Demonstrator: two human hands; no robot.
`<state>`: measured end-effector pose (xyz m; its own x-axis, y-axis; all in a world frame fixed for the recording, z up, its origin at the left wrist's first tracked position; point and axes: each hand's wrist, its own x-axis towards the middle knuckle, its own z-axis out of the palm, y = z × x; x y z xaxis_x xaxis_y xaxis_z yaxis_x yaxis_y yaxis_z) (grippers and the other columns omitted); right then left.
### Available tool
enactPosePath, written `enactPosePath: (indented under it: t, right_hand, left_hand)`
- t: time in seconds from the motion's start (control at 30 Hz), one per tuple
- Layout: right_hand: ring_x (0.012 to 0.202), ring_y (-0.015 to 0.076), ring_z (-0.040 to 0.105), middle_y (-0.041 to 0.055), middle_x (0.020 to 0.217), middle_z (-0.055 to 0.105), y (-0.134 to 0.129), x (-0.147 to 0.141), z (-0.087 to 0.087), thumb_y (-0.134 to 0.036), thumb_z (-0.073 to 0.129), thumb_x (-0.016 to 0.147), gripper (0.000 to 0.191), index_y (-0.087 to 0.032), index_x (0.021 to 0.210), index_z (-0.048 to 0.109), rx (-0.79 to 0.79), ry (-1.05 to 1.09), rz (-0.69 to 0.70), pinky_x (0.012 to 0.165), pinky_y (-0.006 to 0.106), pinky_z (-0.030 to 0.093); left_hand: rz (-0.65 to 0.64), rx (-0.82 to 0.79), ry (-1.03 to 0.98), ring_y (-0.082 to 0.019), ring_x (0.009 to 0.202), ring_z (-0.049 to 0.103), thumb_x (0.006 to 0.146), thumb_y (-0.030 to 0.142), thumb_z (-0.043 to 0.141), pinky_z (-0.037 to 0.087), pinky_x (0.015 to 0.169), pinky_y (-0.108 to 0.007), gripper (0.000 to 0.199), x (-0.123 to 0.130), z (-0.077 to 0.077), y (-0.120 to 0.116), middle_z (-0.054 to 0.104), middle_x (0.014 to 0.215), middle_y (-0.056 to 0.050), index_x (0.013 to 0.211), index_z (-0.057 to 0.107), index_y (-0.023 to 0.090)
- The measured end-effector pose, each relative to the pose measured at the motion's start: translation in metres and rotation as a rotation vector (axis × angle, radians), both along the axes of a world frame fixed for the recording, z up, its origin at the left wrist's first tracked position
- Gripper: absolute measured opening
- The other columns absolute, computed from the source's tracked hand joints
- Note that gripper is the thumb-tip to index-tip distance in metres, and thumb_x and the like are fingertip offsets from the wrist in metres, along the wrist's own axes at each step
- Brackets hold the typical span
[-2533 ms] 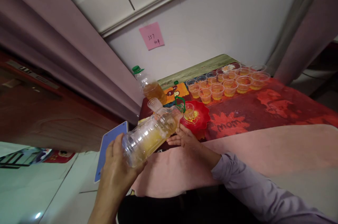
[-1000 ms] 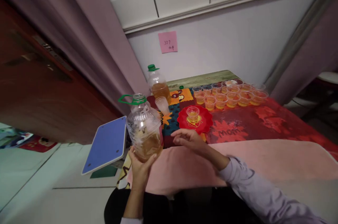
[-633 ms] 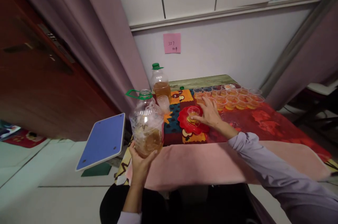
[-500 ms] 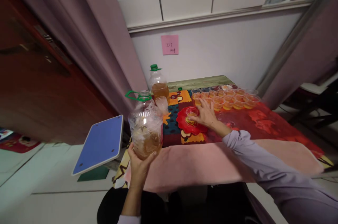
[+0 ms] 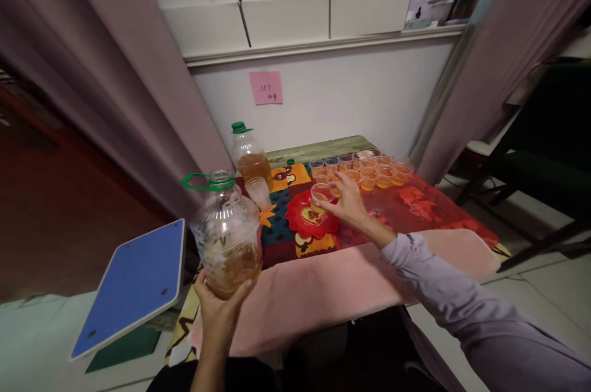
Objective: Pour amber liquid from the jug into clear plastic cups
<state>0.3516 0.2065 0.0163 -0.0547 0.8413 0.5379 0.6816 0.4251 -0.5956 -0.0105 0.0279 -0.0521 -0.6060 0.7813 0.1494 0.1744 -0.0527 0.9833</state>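
My left hand (image 5: 221,312) is wrapped round the lower part of a large clear jug (image 5: 228,244), uncapped, with a green handle ring and amber liquid inside. My right hand (image 5: 346,200) pinches a small clear cup (image 5: 322,195) over the red scalloped plate (image 5: 300,220). Just behind that hand stand several clear cups (image 5: 369,178) in rows, many with amber liquid. A stack of clear cups (image 5: 258,192) leans beside the jug. Behind it is a second jug (image 5: 253,167) with a green cap, partly full of amber liquid.
A loose green cap (image 5: 290,162) lies at the table's back. Pink cloth (image 5: 314,287) covers the front edge of the patterned table. A blue board (image 5: 133,281) is at the left, a dark chair (image 5: 545,152) at the right. A pink note (image 5: 266,88) is on the wall.
The cup in my right hand has been raised off the red plate. The whole view has turned to the right; my left hand still holds the jug.
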Motion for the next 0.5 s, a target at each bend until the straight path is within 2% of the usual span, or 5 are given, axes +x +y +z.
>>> enactPosePath:
  t: [0.1, 0.2, 0.27, 0.37, 0.5]
  right_hand:
    - [0.144, 0.0422, 0.063, 0.0249, 0.160, 0.062, -0.010, 0.047, 0.002, -0.070, 0.085, 0.080, 0.064, -0.018, 0.116, 0.079, -0.029, 0.045, -0.058, 0.119, 0.057, 0.051]
    - [0.119, 0.0394, 0.076, 0.0233, 0.135, 0.077, -0.013, 0.103, -0.004, -0.070, 0.086, 0.077, 0.071, -0.015, 0.121, 0.077, -0.132, 0.033, -0.199, 0.104, 0.053, 0.059]
    - [0.106, 0.0371, 0.078, 0.0201, 0.121, 0.082, -0.010, 0.140, -0.010, -0.066, 0.085, 0.077, 0.070, -0.015, 0.123, 0.076, -0.229, 0.021, -0.346, 0.096, 0.050, 0.060]
    - [0.099, 0.0365, 0.078, 0.0182, 0.109, 0.084, -0.002, 0.188, -0.019, -0.063, 0.088, 0.073, 0.067, -0.014, 0.118, 0.076, -0.353, 0.020, -0.572, 0.090, 0.047, 0.060]
    - [0.096, 0.0351, 0.078, 0.0181, 0.107, 0.083, 0.011, 0.225, -0.024, -0.063, 0.088, 0.073, 0.067, -0.014, 0.117, 0.076, -0.422, 0.045, -0.701, 0.084, 0.043, 0.058]
  left_hand:
    - [0.016, 0.002, 0.014, -0.036, 0.134, 0.066, 0.044, 0.040, 0.107, 0.048, 0.123, -0.066, 0.119, 0.002, 0.001, 0.001, 0.062, 0.138, -0.008, 0.143, 0.043, 0.028]
    - [0.024, -0.011, -0.003, -0.035, 0.132, 0.067, 0.043, 0.041, 0.107, 0.047, 0.123, -0.068, 0.119, 0.004, 0.003, 0.002, 0.062, 0.138, -0.008, 0.143, 0.043, 0.028]
    - [0.020, -0.021, -0.033, -0.035, 0.130, 0.067, 0.043, 0.041, 0.107, 0.047, 0.123, -0.069, 0.120, 0.004, 0.003, 0.003, 0.062, 0.140, -0.008, 0.143, 0.042, 0.030]
    - [0.022, -0.041, -0.021, -0.035, 0.133, 0.066, 0.043, 0.039, 0.107, 0.045, 0.124, -0.070, 0.122, 0.002, 0.001, 0.003, 0.061, 0.144, -0.009, 0.145, 0.041, 0.030]
    - [0.022, -0.048, 0.017, -0.036, 0.134, 0.066, 0.043, 0.037, 0.106, 0.045, 0.125, -0.069, 0.123, 0.000, -0.001, 0.005, 0.061, 0.144, -0.010, 0.147, 0.040, 0.028]
